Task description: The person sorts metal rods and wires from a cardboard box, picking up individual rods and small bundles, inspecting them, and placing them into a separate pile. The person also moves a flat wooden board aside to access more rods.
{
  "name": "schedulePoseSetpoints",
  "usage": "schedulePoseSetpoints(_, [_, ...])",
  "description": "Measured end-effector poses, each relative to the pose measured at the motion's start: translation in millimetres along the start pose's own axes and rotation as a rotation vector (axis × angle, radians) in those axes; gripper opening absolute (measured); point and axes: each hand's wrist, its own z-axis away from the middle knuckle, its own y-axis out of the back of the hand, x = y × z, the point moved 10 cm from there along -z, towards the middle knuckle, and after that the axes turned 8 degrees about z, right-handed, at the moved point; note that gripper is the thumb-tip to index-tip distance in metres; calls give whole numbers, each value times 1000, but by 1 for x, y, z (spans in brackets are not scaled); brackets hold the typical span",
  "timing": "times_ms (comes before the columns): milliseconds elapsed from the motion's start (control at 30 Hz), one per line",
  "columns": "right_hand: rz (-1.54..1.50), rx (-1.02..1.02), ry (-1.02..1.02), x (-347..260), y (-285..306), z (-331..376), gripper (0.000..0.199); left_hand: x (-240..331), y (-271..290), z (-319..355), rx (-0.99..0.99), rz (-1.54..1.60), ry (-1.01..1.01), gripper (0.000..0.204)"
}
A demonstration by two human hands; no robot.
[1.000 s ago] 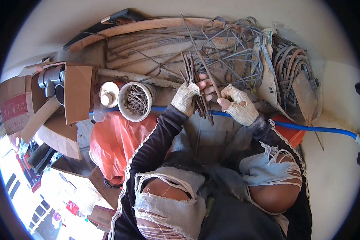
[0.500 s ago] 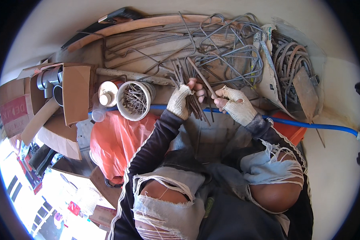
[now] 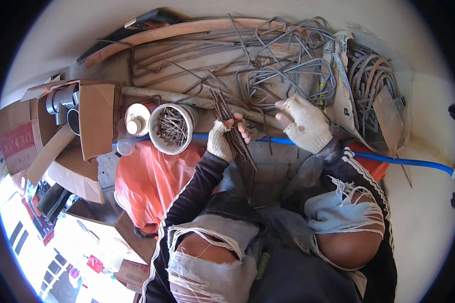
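Observation:
My left hand (image 3: 226,139), in a cream fingerless glove, is closed round a bundle of thin rusty steel rods (image 3: 222,107) that slants up and to the left. The rods' lower ends stick out below the fist, above the blue hose. To the right, my right hand (image 3: 304,122) wears a matching glove and is open, fingers apart, with nothing seen in it. It is near the bent steel bars (image 3: 288,76). Left of my left hand stands a white bucket (image 3: 191,117) holding short rusty metal pieces (image 3: 172,126).
A blue hose (image 3: 278,141) runs across under my hands. Beside the bucket are a white-capped container (image 3: 135,120) and a red plastic bag (image 3: 151,182). Cardboard boxes with grey pipe fittings (image 3: 63,101) are at left. A sack of coiled bars (image 3: 371,76) stands at right.
My right hand has let go of the rod it held, opened, and shifted a little right. The bundle in my left hand has tilted further left.

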Motion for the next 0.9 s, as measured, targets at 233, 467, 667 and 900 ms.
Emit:
schedulePoseSetpoints(233, [478, 289, 44, 23, 69, -33, 38, -8, 19, -9, 6, 3, 38, 28])
schedulePoseSetpoints(467, [646, 118, -30, 48, 50, -50, 40, -11, 60, -22, 156, -62, 24, 30])
schedulePoseSetpoints(667, [577, 70, 0, 42, 60, -52, 28, -8, 56, -19, 133, -75, -4, 33])
schedulePoseSetpoints(900, [380, 67, 5, 12, 70, -21, 15, -5, 67, -19, 151, -84, 6, 35])
